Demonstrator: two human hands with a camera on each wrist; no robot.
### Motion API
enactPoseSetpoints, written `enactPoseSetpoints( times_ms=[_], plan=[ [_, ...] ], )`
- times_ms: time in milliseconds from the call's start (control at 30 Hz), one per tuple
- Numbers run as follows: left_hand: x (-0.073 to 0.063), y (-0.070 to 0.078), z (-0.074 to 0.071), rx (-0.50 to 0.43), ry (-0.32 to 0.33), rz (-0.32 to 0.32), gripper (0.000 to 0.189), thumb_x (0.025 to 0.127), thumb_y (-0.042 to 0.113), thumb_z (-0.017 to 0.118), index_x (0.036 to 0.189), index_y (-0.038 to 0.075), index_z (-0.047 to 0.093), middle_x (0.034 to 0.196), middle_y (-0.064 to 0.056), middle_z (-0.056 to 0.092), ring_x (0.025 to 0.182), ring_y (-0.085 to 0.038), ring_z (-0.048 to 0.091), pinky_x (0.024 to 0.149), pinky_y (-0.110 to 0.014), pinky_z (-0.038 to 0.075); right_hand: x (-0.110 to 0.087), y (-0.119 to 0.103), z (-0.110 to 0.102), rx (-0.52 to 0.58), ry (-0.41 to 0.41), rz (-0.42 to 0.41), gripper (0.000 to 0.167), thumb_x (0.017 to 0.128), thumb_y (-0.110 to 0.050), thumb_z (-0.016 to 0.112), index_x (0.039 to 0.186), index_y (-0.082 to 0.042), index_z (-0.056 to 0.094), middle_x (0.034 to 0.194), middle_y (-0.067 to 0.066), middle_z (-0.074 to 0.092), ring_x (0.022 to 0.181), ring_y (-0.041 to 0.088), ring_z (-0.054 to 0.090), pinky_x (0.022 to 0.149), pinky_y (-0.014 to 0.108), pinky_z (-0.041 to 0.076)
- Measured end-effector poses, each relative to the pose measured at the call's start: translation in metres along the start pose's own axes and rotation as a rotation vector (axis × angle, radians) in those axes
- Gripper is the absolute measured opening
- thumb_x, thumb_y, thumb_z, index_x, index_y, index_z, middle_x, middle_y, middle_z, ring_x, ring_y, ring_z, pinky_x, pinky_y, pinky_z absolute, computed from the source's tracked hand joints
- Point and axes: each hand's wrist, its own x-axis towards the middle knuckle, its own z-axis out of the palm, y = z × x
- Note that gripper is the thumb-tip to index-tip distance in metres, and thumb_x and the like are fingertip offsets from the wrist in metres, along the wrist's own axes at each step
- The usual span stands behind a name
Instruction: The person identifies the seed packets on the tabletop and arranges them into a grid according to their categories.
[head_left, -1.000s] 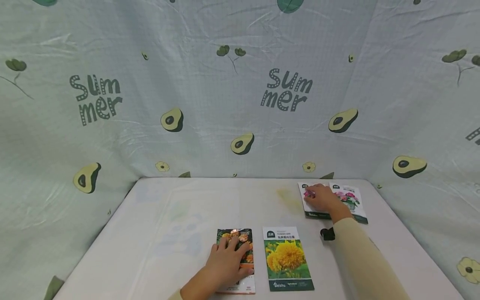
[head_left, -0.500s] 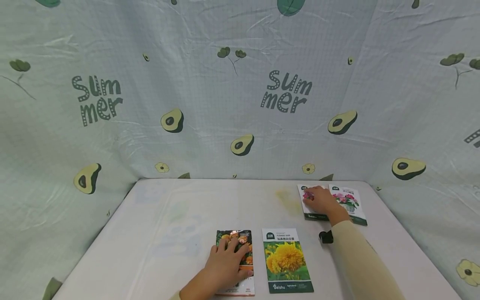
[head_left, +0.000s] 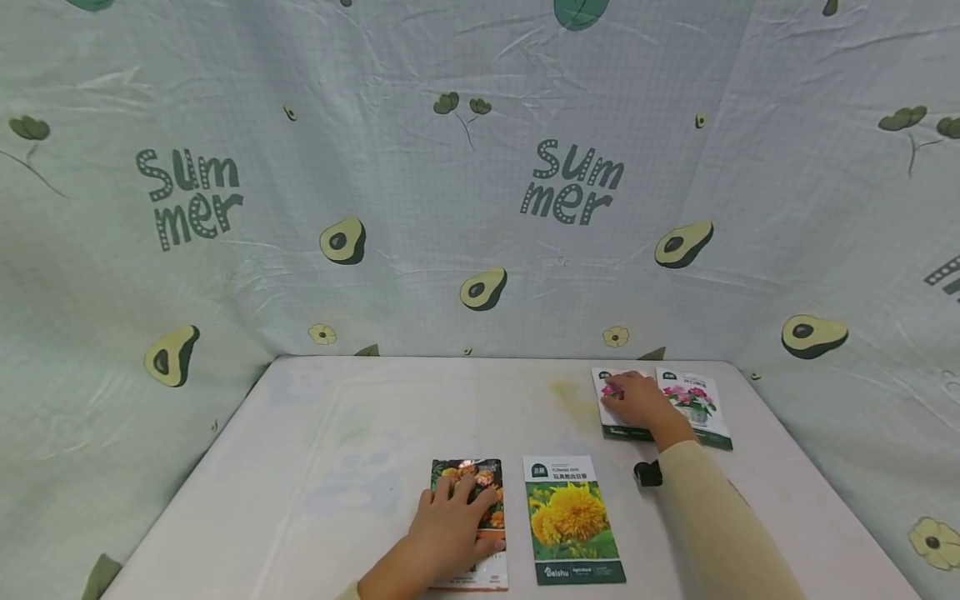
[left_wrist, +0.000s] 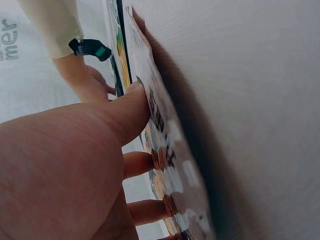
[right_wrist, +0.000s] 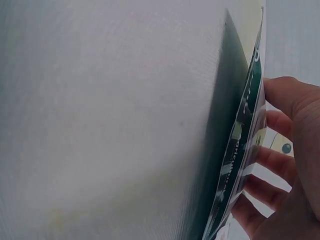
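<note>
My left hand rests with spread fingers on a seed packet with orange flowers at the table's near side. In the left wrist view its thumb and fingertips touch the face of that packet. Farther off at the right, my right hand lies on a seed packet with pink flowers, covering much of its picture. The right wrist view shows fingertips and thumb on the packet's printed face, its lower edge standing slightly off the table. Neither hand curls round its packet.
Between the hands lies a seed packet with a yellow sunflower. Another packet with pink flowers sits at the far right, close beside the right hand's one. The white table ends at a printed curtain.
The right hand and the packet beneath it have shifted very slightly left. The left hand stays in place on its packet.
</note>
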Motion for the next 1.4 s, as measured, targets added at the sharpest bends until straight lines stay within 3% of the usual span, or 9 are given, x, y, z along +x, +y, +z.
enactPoseSetpoints(
  times_ms=[333, 567, 967, 1200, 1400],
  plan=[
    [0.002, -0.001, 0.004, 0.001, 0.011, 0.011, 0.065, 0.088, 0.069, 0.065, 0.143, 0.036, 0.053, 0.145, -0.008, 0.050, 0.124, -0.036, 0.045, 0.087, -0.054, 0.041, 0.000, -0.003, 0.003, 0.003, 0.017, -0.022, 0.056, 0.102, -0.037, 0.059, 0.152, -0.013, 0.049, 0.155, 0.028, 0.038, 0.137, 0.051, 0.038, 0.109, 0.070, 0.036],
    [0.003, -0.002, 0.007, 0.008, 0.030, 0.018, 0.064, 0.087, 0.067, 0.067, 0.142, 0.035, 0.055, 0.143, -0.007, 0.051, 0.122, -0.034, 0.045, 0.084, -0.051, 0.040, -0.003, -0.012, 0.000, -0.006, 0.003, -0.028, 0.049, 0.102, -0.036, 0.060, 0.145, -0.012, 0.056, 0.147, 0.028, 0.043, 0.128, 0.048, 0.042, 0.107, 0.068, 0.038],
    [0.002, -0.001, 0.005, -0.017, 0.008, 0.005, 0.066, 0.087, 0.067, 0.067, 0.143, 0.035, 0.055, 0.147, -0.008, 0.049, 0.127, -0.037, 0.045, 0.090, -0.057, 0.042, 0.004, -0.015, 0.005, -0.011, -0.018, -0.025, 0.047, 0.102, -0.038, 0.062, 0.142, -0.015, 0.057, 0.145, 0.024, 0.045, 0.125, 0.044, 0.043, 0.106, 0.067, 0.039],
    [0.000, 0.002, -0.006, -0.024, -0.034, -0.014, 0.067, 0.087, 0.067, 0.067, 0.145, 0.035, 0.054, 0.148, -0.008, 0.047, 0.127, -0.038, 0.043, 0.091, -0.057, 0.041, 0.002, -0.022, 0.003, -0.025, -0.025, -0.032, 0.045, 0.101, -0.039, 0.062, 0.139, -0.015, 0.058, 0.145, 0.024, 0.045, 0.124, 0.044, 0.042, 0.106, 0.066, 0.040],
    [-0.002, 0.004, -0.010, -0.019, -0.032, -0.007, 0.067, 0.087, 0.066, 0.068, 0.144, 0.033, 0.055, 0.145, -0.008, 0.049, 0.125, -0.038, 0.044, 0.089, -0.056, 0.041, 0.000, -0.027, 0.002, -0.012, -0.024, -0.054, 0.044, 0.101, -0.037, 0.063, 0.138, -0.014, 0.059, 0.144, 0.022, 0.047, 0.124, 0.043, 0.043, 0.107, 0.065, 0.040]
  ],
)
